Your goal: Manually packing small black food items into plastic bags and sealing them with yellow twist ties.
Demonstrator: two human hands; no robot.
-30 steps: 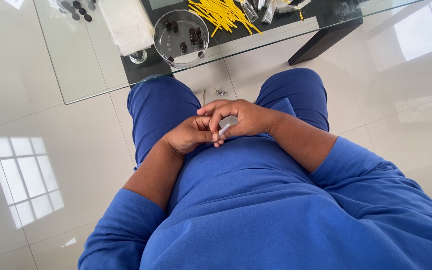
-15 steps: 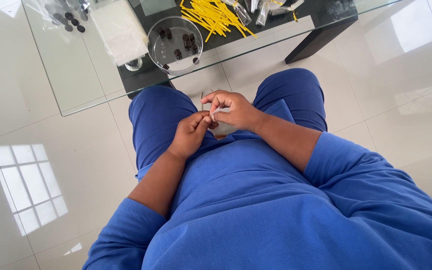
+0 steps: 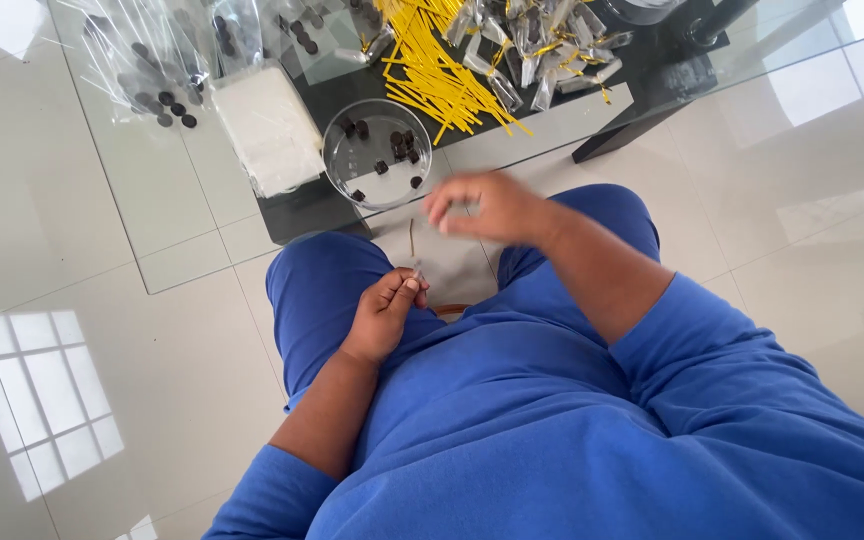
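Small bag: a small clear packet (image 3: pixel 416 274) is pinched between the fingertips of the left hand (image 3: pixel 384 312), held over the lap, just below the near edge of the glass table (image 3: pixel 167 235).
Left hand: the fingers are closed in a pinch on the small bag's top; what lies inside it is too small to be told.
Right hand: the right hand (image 3: pixel 487 208) is seen blurred, raised between the small bag and the glass table's near edge; the fingers appear loosely curled, and whether anything is grasped cannot be told.
Round dish: a clear round dish (image 3: pixel 377 152) is set at the near edge of the glass table, just beyond the right hand; a few dark round pieces (image 3: pixel 399 143) are left in it.
Yellow ties: a loose heap of yellow twist ties (image 3: pixel 430 65) is spread farther in on the glass table, behind the round dish.
Finished packets: a pile of small tied packets (image 3: pixel 537 50) is seen beside the yellow ties, toward the table's right.
White stack: a white stack (image 3: pixel 267 128) lies left of the round dish.
Progress: judged as midway; many packets are tied off, while pieces remain in the round dish and the bag in hand looks not yet tied.
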